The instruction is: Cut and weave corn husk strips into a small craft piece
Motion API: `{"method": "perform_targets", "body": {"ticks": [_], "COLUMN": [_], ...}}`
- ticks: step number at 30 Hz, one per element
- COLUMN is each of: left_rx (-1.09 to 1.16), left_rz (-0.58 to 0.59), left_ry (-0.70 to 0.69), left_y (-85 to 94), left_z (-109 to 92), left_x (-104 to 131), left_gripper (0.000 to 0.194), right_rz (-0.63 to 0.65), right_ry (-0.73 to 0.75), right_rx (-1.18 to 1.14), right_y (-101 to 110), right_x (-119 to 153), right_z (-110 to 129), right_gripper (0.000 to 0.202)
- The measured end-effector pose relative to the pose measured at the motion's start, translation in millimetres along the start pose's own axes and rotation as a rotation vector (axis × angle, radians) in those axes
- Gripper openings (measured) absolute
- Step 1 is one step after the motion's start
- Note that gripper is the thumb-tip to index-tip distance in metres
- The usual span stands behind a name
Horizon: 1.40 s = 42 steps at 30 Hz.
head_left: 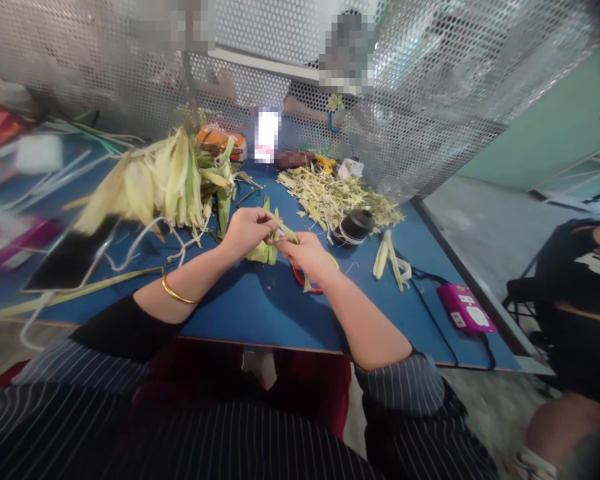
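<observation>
My left hand (250,231) and my right hand (307,257) meet over the middle of the blue table, fingers pinched on a strip of corn husk (286,231). Its strip runs between both sets of fingertips. Under them lie some flat green husk pieces (261,252). A red ring-shaped object (300,279) rests on the table, partly hidden beneath my right wrist. To the right stands a dark cone of thread (355,227) with pale thread around its base. A large bundle of dried corn husks (165,180) is heaped left of my left hand.
Shredded husk scraps (330,193) are piled behind the thread cone. Two folded husk pieces (387,260) and a magenta box (465,308) with black cords lie right. A dark phone-like slab (73,257) and white cable lie left. A perforated metal screen (275,73) borders the back; a person sits far right.
</observation>
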State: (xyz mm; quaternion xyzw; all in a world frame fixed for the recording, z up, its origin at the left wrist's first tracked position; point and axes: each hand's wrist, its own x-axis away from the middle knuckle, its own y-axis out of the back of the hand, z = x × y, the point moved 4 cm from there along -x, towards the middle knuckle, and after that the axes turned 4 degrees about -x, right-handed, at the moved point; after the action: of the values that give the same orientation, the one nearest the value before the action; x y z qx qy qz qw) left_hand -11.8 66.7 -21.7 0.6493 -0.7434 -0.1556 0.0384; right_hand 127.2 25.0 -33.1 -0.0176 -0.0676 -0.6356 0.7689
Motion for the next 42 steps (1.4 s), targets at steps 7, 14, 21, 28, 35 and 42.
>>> {"method": "perform_targets", "body": {"ticks": [7,14,21,28,35,42], "left_rx": [0.176,0.208,0.187,0.272,0.282,0.235], "left_rz": [-0.177,-0.204,0.24,0.348,0.307,0.421], "left_ry": [0.108,0.147,0.117,0.173,0.194,0.158], "left_y": [14.5,14.0,-13.9,-27.5,-28.1,-28.8], "left_z": [2,0,-14,-18,-20,-17], "left_x": [-6,-4,15,27,30,27], "left_gripper": [0.025,0.023,0.041,0.034,0.013,0.016], "right_rz": [0.444,-0.205,0.014,-0.062,-0.229,-0.467], "right_ry": [-0.2,0.275,0.316,0.364,0.39,0.415], "right_rx": [-0.089,-0.353,-0.336,-0.284,-0.288,-0.292], "right_y": [-10,53,21,12,28,51], "right_x": [9,-20,-3,-3,-7,-8], "right_z": [1,23,30,23,18,20], "right_gripper": [0.018,0.039,0.059,0.057,0.033,0.022]}}
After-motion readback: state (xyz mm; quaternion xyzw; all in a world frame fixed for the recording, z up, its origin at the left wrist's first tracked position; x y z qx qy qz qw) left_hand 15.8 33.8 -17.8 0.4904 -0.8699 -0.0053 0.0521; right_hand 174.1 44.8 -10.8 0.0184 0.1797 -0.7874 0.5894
